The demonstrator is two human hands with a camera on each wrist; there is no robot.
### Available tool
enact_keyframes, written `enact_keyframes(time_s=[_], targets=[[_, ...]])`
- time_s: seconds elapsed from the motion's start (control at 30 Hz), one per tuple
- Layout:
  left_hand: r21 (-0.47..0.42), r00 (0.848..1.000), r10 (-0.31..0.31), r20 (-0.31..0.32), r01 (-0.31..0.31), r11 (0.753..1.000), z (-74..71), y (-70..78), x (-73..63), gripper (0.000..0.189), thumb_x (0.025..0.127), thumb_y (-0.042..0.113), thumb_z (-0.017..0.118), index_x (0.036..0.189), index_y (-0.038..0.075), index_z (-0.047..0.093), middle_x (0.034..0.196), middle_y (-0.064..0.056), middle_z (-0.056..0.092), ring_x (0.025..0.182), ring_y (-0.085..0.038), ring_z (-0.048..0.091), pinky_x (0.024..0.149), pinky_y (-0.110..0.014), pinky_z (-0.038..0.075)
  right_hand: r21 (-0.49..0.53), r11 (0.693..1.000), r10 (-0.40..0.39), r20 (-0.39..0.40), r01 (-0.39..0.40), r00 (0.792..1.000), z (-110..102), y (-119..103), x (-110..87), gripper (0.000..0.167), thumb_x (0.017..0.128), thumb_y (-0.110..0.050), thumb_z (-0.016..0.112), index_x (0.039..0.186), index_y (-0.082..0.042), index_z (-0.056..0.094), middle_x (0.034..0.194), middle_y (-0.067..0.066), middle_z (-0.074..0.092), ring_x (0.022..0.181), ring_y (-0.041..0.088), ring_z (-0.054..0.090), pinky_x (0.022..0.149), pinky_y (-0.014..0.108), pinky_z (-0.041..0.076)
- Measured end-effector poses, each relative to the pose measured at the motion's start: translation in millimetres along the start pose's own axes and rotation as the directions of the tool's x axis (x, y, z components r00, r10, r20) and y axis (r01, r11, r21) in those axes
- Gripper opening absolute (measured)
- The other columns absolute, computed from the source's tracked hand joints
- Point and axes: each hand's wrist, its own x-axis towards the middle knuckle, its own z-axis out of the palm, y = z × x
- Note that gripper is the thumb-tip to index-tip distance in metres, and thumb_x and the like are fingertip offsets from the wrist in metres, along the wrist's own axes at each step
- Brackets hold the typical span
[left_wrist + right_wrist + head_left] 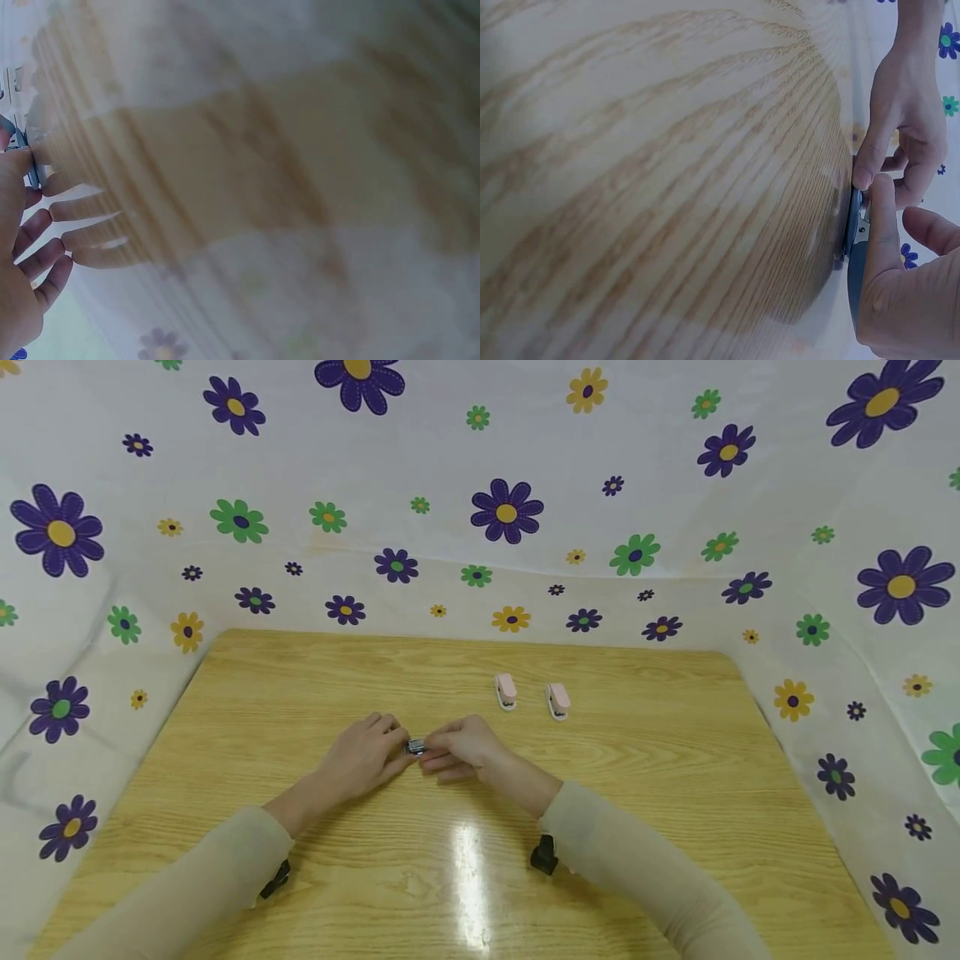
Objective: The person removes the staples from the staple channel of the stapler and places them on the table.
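Near the middle of the table, both hands meet at a small dark and silver metal tool (416,747) whose exact kind I cannot tell. My left hand (363,756) grips its left end between thumb and fingers. From the other side my right hand (468,750) holds it with the fingertips. In the right wrist view the tool (857,232) shows dark arms and a metal joint, partly covered by the fingers. A dark part of the tool (32,169) also appears at the left edge of the left wrist view.
Two small pink-and-white devices, the left one (506,691) and the right one (557,701), lie side by side beyond the right hand. The wooden table (637,760) is bordered by a flower-patterned cloth (420,443) at the back and sides.
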Motion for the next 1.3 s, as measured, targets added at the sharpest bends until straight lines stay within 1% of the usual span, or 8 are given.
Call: enact_keyframes(time_s=[0.17,0.4,0.63,0.7,0.83,0.93,1.1,1.3], targets=[[-0.009,1.000,0.006,-0.007,-0.006,1.000,-0.4,0.2,-0.1,0.029,0.099,0.040,0.073,0.107,0.012,0.073,0.106,-0.006,0.070,0.093,-0.022,0.064,0.080,-0.036,0.059,-0.008,1.000,-0.006,0.011,0.006,1.000,1.3,0.8,1.2,0.026,0.101,-0.014,0.070,0.122,0.000,0.071,0.106,0.018,0.081,0.089,0.022,0.082,0.075,0.036,0.067],[0.002,1.000,0.012,-0.013,-0.012,1.000,-2.2,0.3,-0.3,0.029,0.099,0.040,0.073,0.106,0.012,0.074,0.106,-0.007,0.070,0.094,-0.023,0.065,0.082,-0.037,0.059,-0.049,0.998,-0.039,-0.008,0.038,0.999,5.4,0.5,2.2,0.025,0.100,-0.016,0.071,0.120,-0.001,0.074,0.104,0.016,0.082,0.095,0.026,0.082,0.076,0.036,0.067],[0.005,1.000,0.012,-0.012,-0.012,1.000,-3.7,1.2,-0.6,0.028,0.099,0.039,0.074,0.104,0.012,0.074,0.104,-0.006,0.069,0.091,-0.022,0.064,0.081,-0.036,0.058,-0.074,0.994,-0.081,-0.044,0.077,0.996,9.7,3.1,3.7,0.022,0.101,-0.015,0.070,0.115,0.002,0.075,0.097,0.016,0.082,0.084,0.021,0.082,0.068,0.032,0.066],[0.004,1.000,0.009,-0.015,-0.009,1.000,-4.1,1.7,-0.7,0.029,0.099,0.040,0.074,0.104,0.012,0.074,0.103,-0.006,0.069,0.091,-0.022,0.063,0.080,-0.035,0.058,-0.070,0.994,-0.084,-0.048,0.080,0.995,9.6,3.1,3.0,0.022,0.101,-0.014,0.068,0.115,0.002,0.074,0.097,0.017,0.082,0.084,0.021,0.082,0.069,0.032,0.066],[-0.007,1.000,-0.007,-0.016,0.007,1.000,-5.4,2.7,-0.9,0.029,0.099,0.040,0.074,0.104,0.011,0.074,0.103,-0.006,0.069,0.090,-0.021,0.062,0.078,-0.034,0.057,-0.045,0.995,-0.095,-0.053,0.092,0.994,7.3,3.6,0.5,0.022,0.101,-0.012,0.067,0.116,0.003,0.073,0.099,0.018,0.082,0.084,0.021,0.082,0.072,0.034,0.067],[0.005,1.000,-0.022,-0.007,0.022,1.000,-5.4,1.5,-0.9,0.029,0.098,0.040,0.074,0.105,0.011,0.074,0.102,-0.006,0.069,0.088,-0.021,0.061,0.076,-0.034,0.057,-0.031,0.994,-0.106,-0.052,0.104,0.993,3.9,4.1,-2.9,0.023,0.100,-0.012,0.068,0.117,0.003,0.072,0.100,0.018,0.082,0.080,0.018,0.081,0.073,0.035,0.067],[0.022,0.997,-0.069,0.032,0.068,0.997,-6.8,-3.8,-1.0,0.028,0.098,0.039,0.074,0.106,0.012,0.075,0.105,-0.007,0.068,0.090,-0.021,0.060,0.078,-0.036,0.056,-0.060,0.993,-0.105,-0.040,0.103,0.994,-1.7,7.3,-10.7,0.021,0.099,-0.013,0.069,0.113,0.003,0.074,0.097,0.015,0.082,0.076,0.013,0.080,0.071,0.031,0.066],[0.037,0.993,-0.100,0.063,0.098,0.995,-9.3,-12.3,-1.5,0.030,0.099,0.041,0.072,0.108,0.012,0.075,0.108,-0.007,0.068,0.095,-0.023,0.061,0.082,-0.038,0.057,-0.116,0.990,-0.076,-0.003,0.076,0.997,-3.5,14.3,-17.7,0.017,0.099,-0.013,0.070,0.105,0.001,0.076,0.094,0.014,0.082,0.077,0.015,0.081,0.070,0.031,0.066]])
